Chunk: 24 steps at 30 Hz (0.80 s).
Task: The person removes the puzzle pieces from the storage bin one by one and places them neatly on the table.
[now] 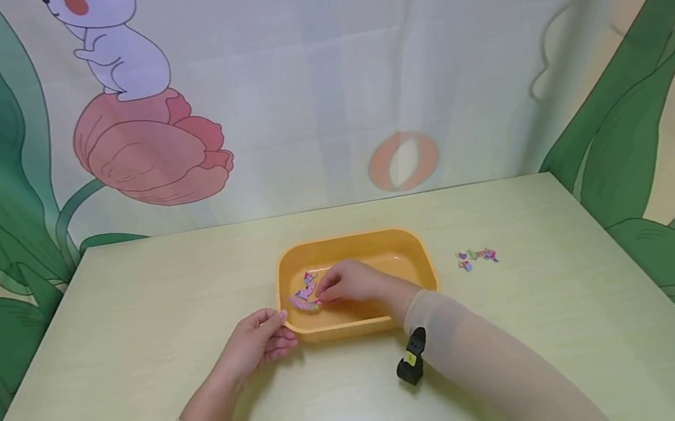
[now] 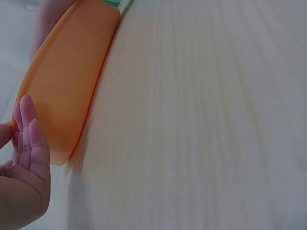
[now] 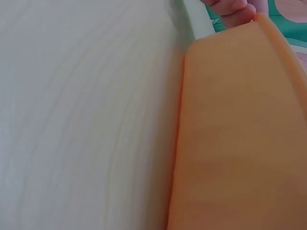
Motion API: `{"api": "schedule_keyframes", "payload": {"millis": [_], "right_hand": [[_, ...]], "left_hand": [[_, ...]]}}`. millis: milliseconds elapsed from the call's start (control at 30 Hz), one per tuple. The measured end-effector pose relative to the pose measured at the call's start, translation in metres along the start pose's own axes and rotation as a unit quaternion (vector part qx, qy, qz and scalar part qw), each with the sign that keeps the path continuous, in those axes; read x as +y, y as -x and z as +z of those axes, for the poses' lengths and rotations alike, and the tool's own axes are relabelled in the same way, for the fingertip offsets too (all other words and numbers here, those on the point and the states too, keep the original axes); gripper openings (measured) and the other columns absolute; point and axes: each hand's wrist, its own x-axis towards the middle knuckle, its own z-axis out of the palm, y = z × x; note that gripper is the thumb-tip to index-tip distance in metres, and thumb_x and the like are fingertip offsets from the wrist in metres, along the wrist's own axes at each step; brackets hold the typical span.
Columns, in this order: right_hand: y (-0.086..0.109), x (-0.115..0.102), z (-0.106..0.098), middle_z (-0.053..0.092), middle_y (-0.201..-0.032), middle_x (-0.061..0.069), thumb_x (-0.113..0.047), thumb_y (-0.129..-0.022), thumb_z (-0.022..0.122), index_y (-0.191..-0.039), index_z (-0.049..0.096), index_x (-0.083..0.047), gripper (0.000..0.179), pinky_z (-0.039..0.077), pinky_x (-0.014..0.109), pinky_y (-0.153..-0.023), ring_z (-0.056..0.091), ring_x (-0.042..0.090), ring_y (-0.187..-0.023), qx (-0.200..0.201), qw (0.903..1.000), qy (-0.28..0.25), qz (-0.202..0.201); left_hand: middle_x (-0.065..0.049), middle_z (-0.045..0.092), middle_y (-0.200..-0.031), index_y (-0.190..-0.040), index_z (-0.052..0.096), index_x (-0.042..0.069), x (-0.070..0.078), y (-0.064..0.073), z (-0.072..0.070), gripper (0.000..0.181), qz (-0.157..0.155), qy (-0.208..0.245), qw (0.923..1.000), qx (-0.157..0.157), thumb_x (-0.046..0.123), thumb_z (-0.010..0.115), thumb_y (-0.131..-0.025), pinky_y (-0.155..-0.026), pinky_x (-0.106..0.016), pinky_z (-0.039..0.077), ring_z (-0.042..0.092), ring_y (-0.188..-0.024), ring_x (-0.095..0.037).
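At a pale table (image 1: 316, 417), a left hand (image 1: 263, 340) pinches a tray (image 1: 342, 330) by its near left corner, thumb over the rim, fingers outside. Inside it, a right hand (image 1: 356, 282) holds its fingertips bent together by small pieces (image 1: 306, 305); whether they grip one cannot be told. The right forearm (image 1: 404, 296) hides part of the rim, and in both wrist views the tray's wall blocks the pieces. More scraps (image 1: 477, 257), hard to make out, lie to its right; behind, a curtain (image 1: 293, 86) rabbit (image 1: 125, 60) is cut off.

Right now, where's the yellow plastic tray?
In the head view, the yellow plastic tray sits at mid-picture, the left grip on its left end, small colourful pieces to its right.
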Motion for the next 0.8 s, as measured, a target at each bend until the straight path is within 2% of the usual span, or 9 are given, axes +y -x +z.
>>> {"api": "schedule_keyframes", "payload": {"millis": [133,300,433,633,800], "right_hand": [[0.003,0.001,-0.003,0.068,-0.084,0.007,-0.005,-0.085,0.067,-0.095,0.069,0.005,0.014,0.053,0.024,-0.071,0.062,0.010,-0.072,0.011,0.9964,-0.082,0.020],[0.008,0.002,-0.009,0.068,-0.088,0.011,-0.004,-0.086,0.065,-0.099,0.067,0.007,0.017,0.054,0.029,-0.075,0.065,0.016,-0.077,0.018,0.9927,-0.117,0.022],[0.013,0.003,-0.015,0.069,-0.089,0.012,-0.002,-0.087,0.063,-0.101,0.065,0.011,0.020,0.053,0.031,-0.077,0.066,0.016,-0.078,0.011,0.9893,-0.145,0.018],[0.019,0.004,-0.021,0.068,-0.095,0.018,-0.003,-0.088,0.062,-0.107,0.062,0.013,0.025,0.053,0.032,-0.078,0.067,0.020,-0.083,0.013,0.9878,-0.152,0.033],[0.024,0.006,-0.025,0.068,-0.095,0.017,-0.004,-0.088,0.063,-0.108,0.062,0.012,0.026,0.052,0.034,-0.080,0.068,0.021,-0.084,0.020,0.9863,-0.156,0.048]], "left_hand": [[-0.003,0.064,-0.075,-0.101,0.049,-0.005,0.000,-0.001,0.000,0.026,-0.003,0.000,1.0000,-0.003,0.021,0.049,-0.098,-0.066,-0.026,0.054,0.064,-0.067,-0.012],[-0.004,0.064,-0.076,-0.103,0.049,-0.006,0.001,0.000,0.000,0.028,-0.001,0.000,1.0000,-0.003,0.021,0.049,-0.098,-0.067,-0.027,0.054,0.064,-0.069,-0.013],[-0.003,0.063,-0.076,-0.102,0.049,-0.006,0.001,0.000,0.000,0.028,-0.001,0.004,1.0000,-0.001,0.021,0.049,-0.098,-0.067,-0.027,0.054,0.064,-0.069,-0.013],[-0.003,0.063,-0.075,-0.101,0.049,-0.006,-0.001,0.000,-0.001,0.027,-0.001,0.010,1.0000,0.001,0.021,0.050,-0.097,-0.065,-0.026,0.054,0.064,-0.068,-0.013],[-0.003,0.063,-0.075,-0.102,0.049,-0.007,0.000,0.000,0.000,0.026,0.002,0.007,1.0000,0.000,0.019,0.049,-0.098,-0.066,-0.027,0.054,0.065,-0.069,-0.014]]}}
